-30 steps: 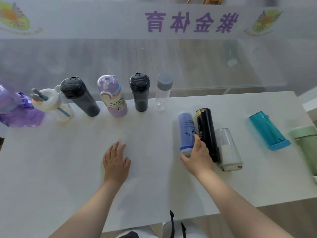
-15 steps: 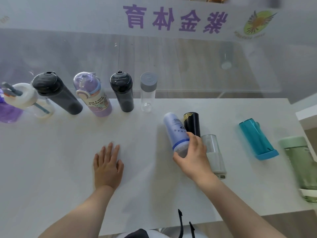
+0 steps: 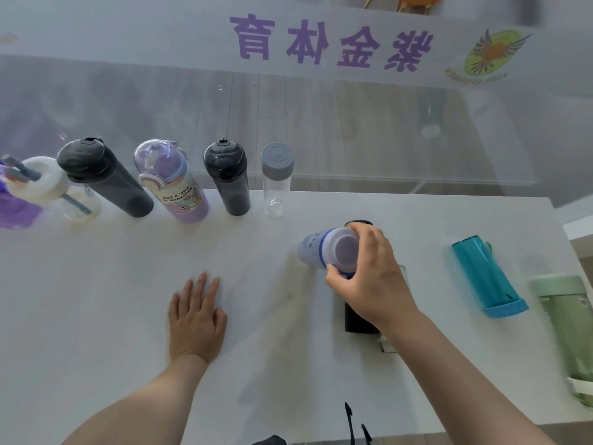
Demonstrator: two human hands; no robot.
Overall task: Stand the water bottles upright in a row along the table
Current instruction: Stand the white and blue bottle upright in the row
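My right hand (image 3: 369, 277) grips the pale blue bottle (image 3: 316, 248) by its cap end and holds it tilted, its far end near the white table (image 3: 96, 316). Under my hand lie a black bottle (image 3: 356, 316) and a clear one, mostly hidden. A teal bottle (image 3: 487, 277) and a pale green bottle (image 3: 568, 326) lie on their sides at the right. Along the far edge stand a white-lidded bottle (image 3: 41, 184), a dark grey bottle (image 3: 102, 178), a lilac bottle (image 3: 173, 181), a black bottle (image 3: 229, 178) and a clear grey-capped bottle (image 3: 276, 178). My left hand (image 3: 197, 319) rests flat on the table.
A glass wall with purple characters (image 3: 330, 43) rises just behind the table's far edge. A purple object (image 3: 16, 210) sits at the far left. The table's right edge is close to the green bottle.
My right hand has lifted the pale blue bottle's cap end off the table, tipping it from lying towards upright. The left hand has stayed flat on the table.
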